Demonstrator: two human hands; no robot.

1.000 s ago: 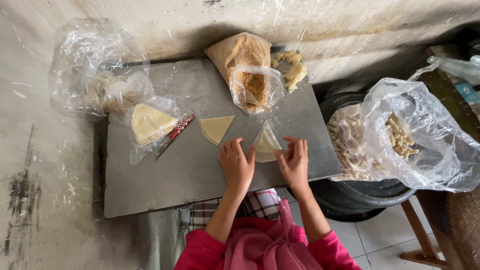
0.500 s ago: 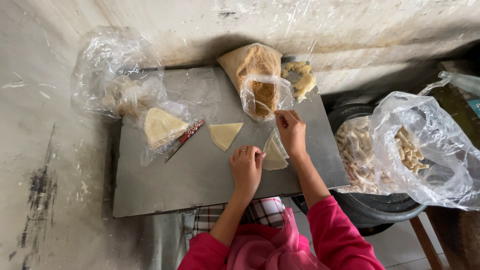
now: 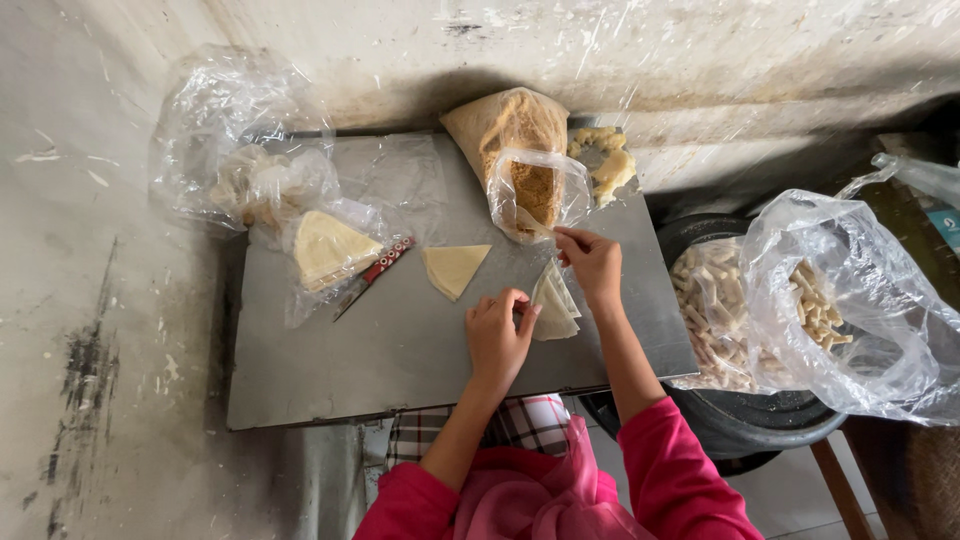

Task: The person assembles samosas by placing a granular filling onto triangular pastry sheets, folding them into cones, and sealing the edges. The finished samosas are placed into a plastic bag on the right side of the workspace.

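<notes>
Two pastry triangles lie on the grey surface (image 3: 350, 360): one flat (image 3: 455, 268), one folded (image 3: 555, 305), pinched by left hand (image 3: 497, 335) near the right edge, right hand (image 3: 592, 262) pinching a bag (image 3: 535, 190).

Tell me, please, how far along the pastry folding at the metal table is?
Done: many rolled pieces fill the bag in the black tub. In hand: the left hand holds a folded wrapper while the right hand reaches to the filling bag. Left: one triangle wrapper and a stack remain.

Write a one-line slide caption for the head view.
Left hand holds a folded pastry sheet on a metal table; right hand reaches an open filling bag.
</notes>
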